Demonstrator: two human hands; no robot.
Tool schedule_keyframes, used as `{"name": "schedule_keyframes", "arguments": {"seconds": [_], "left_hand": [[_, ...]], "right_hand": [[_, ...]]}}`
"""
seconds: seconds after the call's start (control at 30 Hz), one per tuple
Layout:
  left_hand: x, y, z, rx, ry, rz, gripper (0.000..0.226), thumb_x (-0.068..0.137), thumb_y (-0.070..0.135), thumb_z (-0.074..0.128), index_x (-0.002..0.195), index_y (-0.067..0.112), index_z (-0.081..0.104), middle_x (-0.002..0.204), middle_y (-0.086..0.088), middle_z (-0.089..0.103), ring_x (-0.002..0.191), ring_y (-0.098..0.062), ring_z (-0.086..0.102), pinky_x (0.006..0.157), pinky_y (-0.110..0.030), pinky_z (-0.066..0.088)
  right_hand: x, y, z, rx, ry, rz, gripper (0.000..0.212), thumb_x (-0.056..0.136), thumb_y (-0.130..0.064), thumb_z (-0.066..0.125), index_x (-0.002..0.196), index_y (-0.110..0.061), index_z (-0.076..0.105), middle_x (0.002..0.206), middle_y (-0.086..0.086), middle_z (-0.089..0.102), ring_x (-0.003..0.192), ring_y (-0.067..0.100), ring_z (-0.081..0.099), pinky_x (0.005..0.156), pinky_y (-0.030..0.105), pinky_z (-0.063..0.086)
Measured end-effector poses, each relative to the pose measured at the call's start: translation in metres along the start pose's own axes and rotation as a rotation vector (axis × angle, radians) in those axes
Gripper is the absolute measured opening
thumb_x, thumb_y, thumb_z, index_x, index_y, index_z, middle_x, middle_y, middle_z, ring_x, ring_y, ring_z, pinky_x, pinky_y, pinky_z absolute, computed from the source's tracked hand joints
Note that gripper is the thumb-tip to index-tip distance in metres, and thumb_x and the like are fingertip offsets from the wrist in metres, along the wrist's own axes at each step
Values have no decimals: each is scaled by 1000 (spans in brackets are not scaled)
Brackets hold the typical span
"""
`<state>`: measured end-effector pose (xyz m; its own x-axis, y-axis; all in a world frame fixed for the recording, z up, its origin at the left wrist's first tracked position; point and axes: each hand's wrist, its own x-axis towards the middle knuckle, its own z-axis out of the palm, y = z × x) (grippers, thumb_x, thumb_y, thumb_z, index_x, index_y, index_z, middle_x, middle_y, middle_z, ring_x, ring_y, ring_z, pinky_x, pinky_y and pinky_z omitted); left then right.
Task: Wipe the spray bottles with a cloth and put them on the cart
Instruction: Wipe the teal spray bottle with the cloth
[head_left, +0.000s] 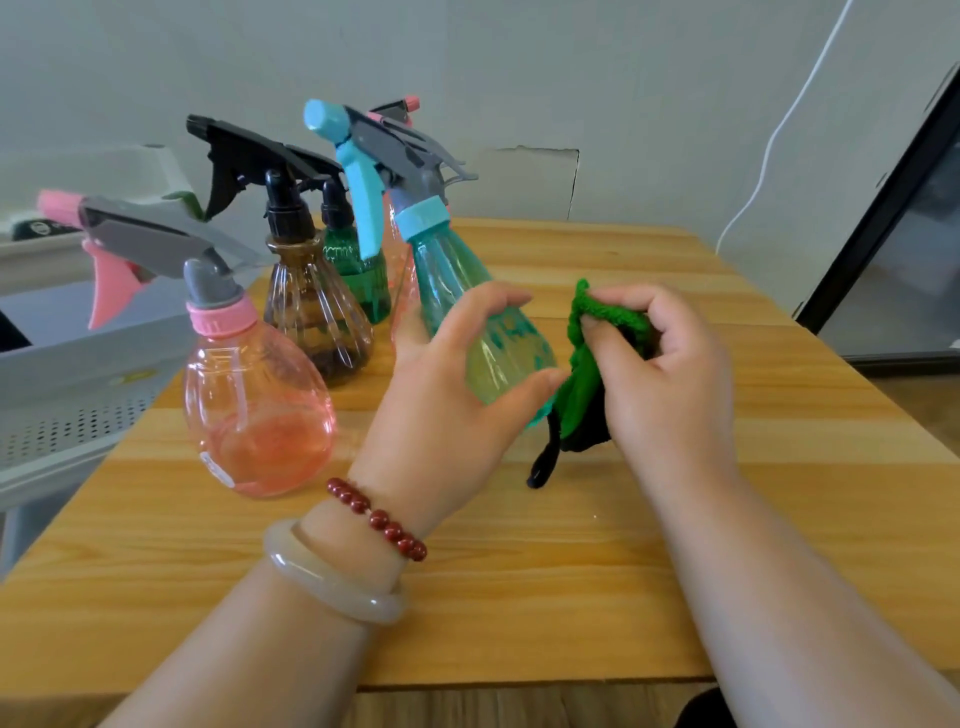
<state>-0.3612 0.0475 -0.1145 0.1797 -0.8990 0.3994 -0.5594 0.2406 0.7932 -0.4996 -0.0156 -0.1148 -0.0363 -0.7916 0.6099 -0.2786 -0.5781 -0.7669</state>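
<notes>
My left hand (447, 384) grips a teal spray bottle (457, 280) with a blue trigger, tilted over the wooden table (519, 571). My right hand (660, 374) holds a bunched green cloth (587, 364) with a black edge pressed against the bottle's lower right side. A pink spray bottle (249, 395) stands at the left. Behind it stand a brown bottle (311, 312), a green bottle (358, 270) and another pink bottle (397, 249), this one mostly hidden behind the teal one.
A grey cart (67, 384) with a perforated shelf stands off the table's left edge. A white cable (779, 130) hangs on the wall. A dark-framed glass panel (893, 234) stands at the right. The table's front edge is near my arms.
</notes>
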Motion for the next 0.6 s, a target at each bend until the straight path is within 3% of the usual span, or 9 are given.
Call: {"name": "schedule_keyframes", "arguments": {"seconds": [0.1, 0.27, 0.37, 0.47, 0.6], "left_hand": [[2, -8, -3, 159, -13, -17, 51, 81, 41, 73, 121, 55, 45, 148, -5, 23, 125, -21, 49, 101, -13, 39], [6, -19, -1, 344, -36, -140, 59, 86, 34, 73, 130, 53, 39, 156, 2, 2, 141, -39, 32, 111, -44, 42], [8, -21, 0, 455, -48, -190, 63, 92, 34, 66, 140, 53, 32, 157, -3, -5, 144, -40, 20, 115, -49, 32], [5, -20, 1, 548, -55, -121, 66, 95, 35, 58, 147, 54, 22, 160, -5, -10, 149, -36, 6, 119, -53, 19], [4, -26, -1, 450, -79, -95, 67, 95, 22, 59, 146, 54, 29, 160, 1, -17, 151, -33, 0, 121, -53, 21]], "right_hand": [[-3, 2, 1, -44, -21, -73, 17, 85, -18, 64, 92, -33, 64, 97, -18, 66, 97, 1, 62, 85, 22, 50], [-6, 7, 7, -86, -54, -73, 17, 86, -14, 67, 93, -29, 65, 94, -19, 64, 92, 1, 61, 79, 15, 46], [-7, 9, 10, -110, -67, -82, 20, 86, -10, 68, 92, -28, 65, 93, -18, 63, 91, -6, 58, 78, 7, 41], [-8, 12, 12, -137, -79, -91, 18, 86, -9, 69, 93, -25, 67, 93, -15, 63, 91, -3, 57, 80, 8, 41], [-9, 13, 10, -158, -89, -80, 16, 86, -8, 70, 93, -22, 68, 94, -15, 62, 94, -1, 55, 81, 6, 39]]}}
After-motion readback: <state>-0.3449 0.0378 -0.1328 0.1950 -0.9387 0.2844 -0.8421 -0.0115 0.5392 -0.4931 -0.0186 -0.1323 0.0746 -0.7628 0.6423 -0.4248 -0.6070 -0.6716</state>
